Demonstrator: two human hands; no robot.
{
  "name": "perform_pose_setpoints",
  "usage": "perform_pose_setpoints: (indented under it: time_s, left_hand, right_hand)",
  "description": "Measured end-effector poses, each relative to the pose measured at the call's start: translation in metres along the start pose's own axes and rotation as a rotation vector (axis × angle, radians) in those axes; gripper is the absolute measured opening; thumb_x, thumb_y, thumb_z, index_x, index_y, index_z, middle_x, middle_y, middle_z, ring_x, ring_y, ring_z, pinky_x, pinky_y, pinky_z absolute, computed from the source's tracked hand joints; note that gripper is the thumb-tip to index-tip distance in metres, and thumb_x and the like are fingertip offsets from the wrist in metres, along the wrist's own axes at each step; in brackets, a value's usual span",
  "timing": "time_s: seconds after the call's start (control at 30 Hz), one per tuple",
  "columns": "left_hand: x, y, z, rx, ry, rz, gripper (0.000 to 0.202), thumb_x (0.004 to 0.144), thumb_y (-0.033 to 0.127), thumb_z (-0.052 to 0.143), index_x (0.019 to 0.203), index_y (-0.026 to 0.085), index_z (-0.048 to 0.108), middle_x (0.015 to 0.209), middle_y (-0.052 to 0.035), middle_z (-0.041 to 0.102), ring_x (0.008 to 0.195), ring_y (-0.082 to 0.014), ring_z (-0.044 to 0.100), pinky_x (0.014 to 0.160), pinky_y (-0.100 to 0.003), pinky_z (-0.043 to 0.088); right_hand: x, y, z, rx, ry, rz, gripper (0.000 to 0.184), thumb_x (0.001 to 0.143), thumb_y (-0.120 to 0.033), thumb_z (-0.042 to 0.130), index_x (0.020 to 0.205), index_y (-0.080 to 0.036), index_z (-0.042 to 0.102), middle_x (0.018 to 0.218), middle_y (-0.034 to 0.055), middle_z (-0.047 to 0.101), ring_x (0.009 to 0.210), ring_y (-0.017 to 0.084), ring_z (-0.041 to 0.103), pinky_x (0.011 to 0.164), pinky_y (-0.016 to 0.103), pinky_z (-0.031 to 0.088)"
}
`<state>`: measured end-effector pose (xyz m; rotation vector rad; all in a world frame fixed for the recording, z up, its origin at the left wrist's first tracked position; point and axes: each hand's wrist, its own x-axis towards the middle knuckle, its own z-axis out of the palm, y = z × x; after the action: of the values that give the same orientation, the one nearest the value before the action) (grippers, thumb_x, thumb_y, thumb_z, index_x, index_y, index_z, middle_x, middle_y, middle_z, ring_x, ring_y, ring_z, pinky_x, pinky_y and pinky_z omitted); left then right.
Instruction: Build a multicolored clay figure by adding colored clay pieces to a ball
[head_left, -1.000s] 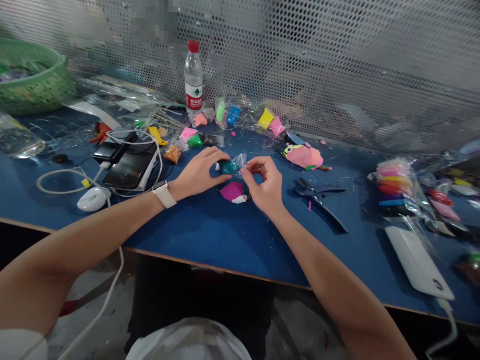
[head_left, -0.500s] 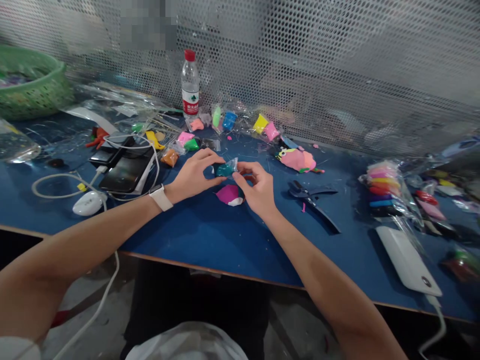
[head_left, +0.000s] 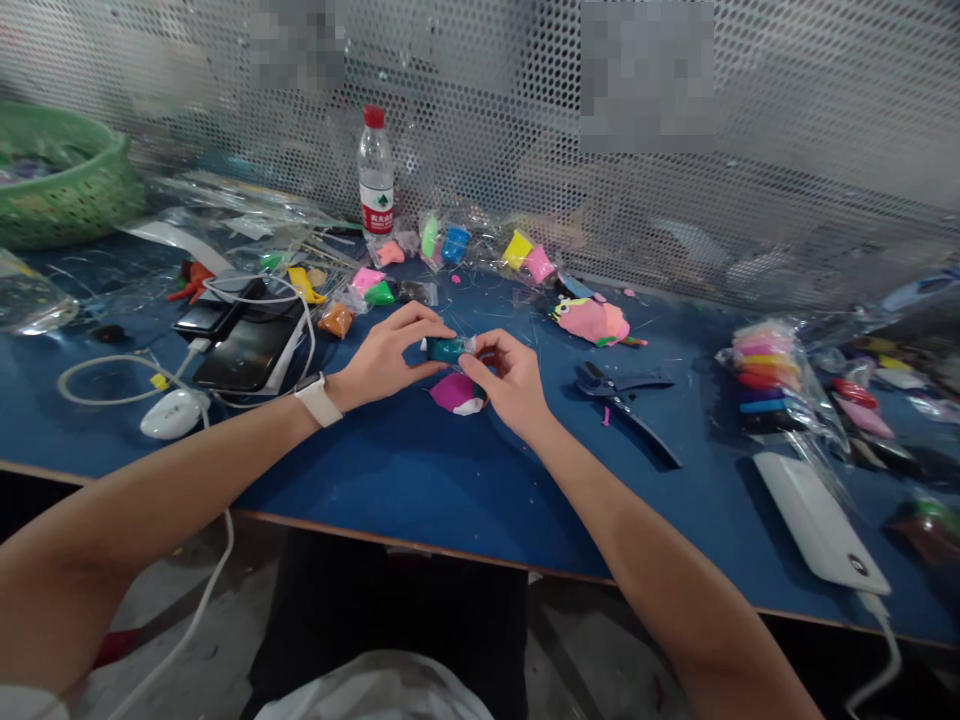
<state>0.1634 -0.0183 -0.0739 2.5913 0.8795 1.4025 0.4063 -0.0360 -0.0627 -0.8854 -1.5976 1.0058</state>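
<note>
Between my two hands is a small clear packet of dark teal modelling clay (head_left: pixel 445 349), held just above the blue table (head_left: pixel 390 470). My left hand (head_left: pixel 390 355) pinches its left end between thumb and fingers; a white-banded watch is on that wrist. The thumb and curled fingers of my right hand (head_left: pixel 508 378) grip the packet's right end. Just below the packet lies a magenta and white clay piece (head_left: pixel 456 393), its right side partly hidden by my right hand. A pink clay figure (head_left: pixel 592 321) with a yellow-green eye area rests beyond my right hand.
Dark blue pliers-like cutters (head_left: pixel 626 410) lie to the right, near a white power bank (head_left: pixel 821 522) and bagged coloured clay (head_left: pixel 769 375). A water bottle (head_left: pixel 376 175) stands at the back. Phones (head_left: pixel 251 345), cables and a green basket (head_left: pixel 67 200) occupy the left.
The teal packet has turned from a slight tilt to nearly level, and its clear right end is now more covered by my right fingers. Both hands stay in almost the same place.
</note>
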Motion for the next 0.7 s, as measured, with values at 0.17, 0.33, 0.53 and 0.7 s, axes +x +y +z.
perform_pose_setpoints:
  time_s: [0.17, 0.33, 0.53, 0.7]
  left_hand:
    - [0.0000, 0.0013, -0.0005, 0.011, -0.006, 0.004, 0.032, 0.102, 0.023, 0.086, 0.134, 0.024, 0.078, 0.130, -0.0103, 0.076, 0.120, -0.0249, 0.078, 0.105, -0.040, 0.068]
    - [0.0011, 0.0014, -0.0004, 0.049, -0.030, -0.093, 0.030, 0.100, 0.026, 0.087, 0.130, 0.025, 0.081, 0.125, -0.0087, 0.078, 0.114, -0.0244, 0.078, 0.101, -0.039, 0.068]
    - [0.0029, 0.0023, 0.0002, -0.029, -0.004, -0.092, 0.028, 0.101, 0.030, 0.088, 0.127, 0.022, 0.082, 0.118, -0.0070, 0.078, 0.096, -0.0186, 0.076, 0.086, -0.031, 0.065]
    - [0.0029, 0.0033, 0.0005, -0.033, -0.012, -0.082, 0.028, 0.101, 0.032, 0.088, 0.125, 0.020, 0.081, 0.115, -0.0075, 0.079, 0.095, -0.0195, 0.077, 0.086, -0.032, 0.065]
  right_hand:
    - [-0.0013, -0.0008, -0.0010, -0.028, -0.020, -0.004, 0.054, 0.087, -0.075, 0.091, 0.084, -0.026, 0.068, 0.083, -0.0011, 0.069, 0.072, 0.016, 0.063, 0.070, 0.035, 0.054]
    - [-0.0012, -0.0002, -0.0011, -0.152, 0.014, -0.117, 0.055, 0.091, -0.078, 0.086, 0.082, -0.026, 0.073, 0.097, 0.0042, 0.075, 0.082, 0.020, 0.069, 0.079, 0.040, 0.062]
    - [-0.0017, 0.0041, -0.0022, -0.099, -0.012, -0.169, 0.043, 0.097, -0.071, 0.083, 0.092, -0.028, 0.078, 0.112, 0.0071, 0.076, 0.098, 0.023, 0.074, 0.081, 0.040, 0.065]
    - [-0.0001, 0.0074, -0.0043, -0.089, -0.010, -0.143, 0.044, 0.095, -0.071, 0.085, 0.095, -0.028, 0.077, 0.110, 0.0059, 0.078, 0.098, 0.023, 0.075, 0.081, 0.039, 0.064]
